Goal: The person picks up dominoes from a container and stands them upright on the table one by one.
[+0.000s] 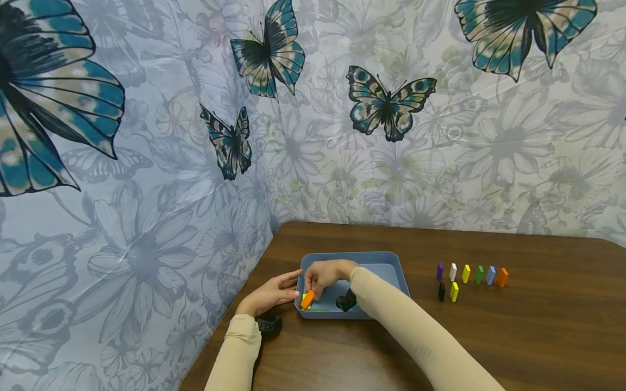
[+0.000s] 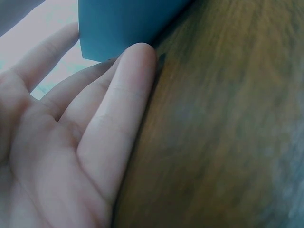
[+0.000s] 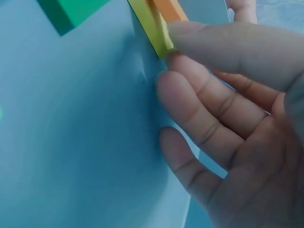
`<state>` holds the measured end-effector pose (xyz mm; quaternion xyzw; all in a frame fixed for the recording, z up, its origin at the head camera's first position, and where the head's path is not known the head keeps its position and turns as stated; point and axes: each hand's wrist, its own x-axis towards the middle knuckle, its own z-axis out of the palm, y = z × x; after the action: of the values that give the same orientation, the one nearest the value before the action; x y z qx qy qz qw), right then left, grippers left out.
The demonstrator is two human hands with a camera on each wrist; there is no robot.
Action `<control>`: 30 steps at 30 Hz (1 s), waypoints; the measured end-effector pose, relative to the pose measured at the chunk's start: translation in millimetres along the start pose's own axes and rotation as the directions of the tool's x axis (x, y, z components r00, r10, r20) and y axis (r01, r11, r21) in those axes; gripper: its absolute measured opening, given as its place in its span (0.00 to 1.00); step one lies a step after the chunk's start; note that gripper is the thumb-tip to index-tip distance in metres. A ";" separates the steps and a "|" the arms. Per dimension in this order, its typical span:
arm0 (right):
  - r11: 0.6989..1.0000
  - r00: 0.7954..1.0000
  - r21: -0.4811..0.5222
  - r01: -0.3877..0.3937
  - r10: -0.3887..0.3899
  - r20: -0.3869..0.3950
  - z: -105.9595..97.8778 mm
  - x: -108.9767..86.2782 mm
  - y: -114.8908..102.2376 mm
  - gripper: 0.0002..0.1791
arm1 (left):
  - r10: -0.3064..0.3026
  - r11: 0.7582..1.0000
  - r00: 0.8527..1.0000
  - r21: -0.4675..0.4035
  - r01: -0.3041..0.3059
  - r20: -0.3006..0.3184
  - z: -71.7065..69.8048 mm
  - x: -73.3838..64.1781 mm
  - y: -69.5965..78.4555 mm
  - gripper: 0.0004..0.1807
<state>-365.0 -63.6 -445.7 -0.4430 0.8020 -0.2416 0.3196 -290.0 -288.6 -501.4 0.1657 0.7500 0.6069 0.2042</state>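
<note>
Inside the blue tray (image 1: pixel 383 267), my right hand (image 1: pixel 329 273) reaches down at the left end, with thumb and index fingertip pinching an orange block (image 1: pixel 307 300). A yellow block (image 3: pixel 151 29) lies right under the orange one, and a green block (image 3: pixel 71 15) lies near them in the right wrist view. My left hand (image 1: pixel 271 294) is at the tray's left side with fingers extended. Its fingertips are right at the tray wall (image 2: pixel 118 28) in the left wrist view, and the thumb lies low, close over the wooden table.
To the right of the tray, small blocks stand upright on the table (image 1: pixel 548 326). The back row runs from a purple block (image 1: pixel 439 270) to an orange one (image 1: pixel 502 277); a black block (image 1: pixel 442 291) and a yellow one (image 1: pixel 455 292) stand in front. A butterfly-patterned backdrop (image 1: pixel 313 163) borders the table.
</note>
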 end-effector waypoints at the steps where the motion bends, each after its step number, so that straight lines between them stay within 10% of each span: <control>1: 1.000 1.000 0.016 0.001 -0.001 -0.007 -0.1 -1.0 0.9 0.09 | 0.000 1.000 1.000 0.001 0.000 -0.001 0.1 0.4 -0.2 0.43; 30: 0.979 0.974 0.169 0.110 -0.072 -0.216 -11.7 -46.7 13.5 0.06 | -0.007 1.000 1.000 0.026 0.007 0.012 -4.8 3.3 -2.2 0.41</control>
<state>-362.2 -15.4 -432.9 -0.4209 0.7848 -0.3725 0.2610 -295.3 -291.5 -503.0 0.1692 0.7571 0.5955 0.2087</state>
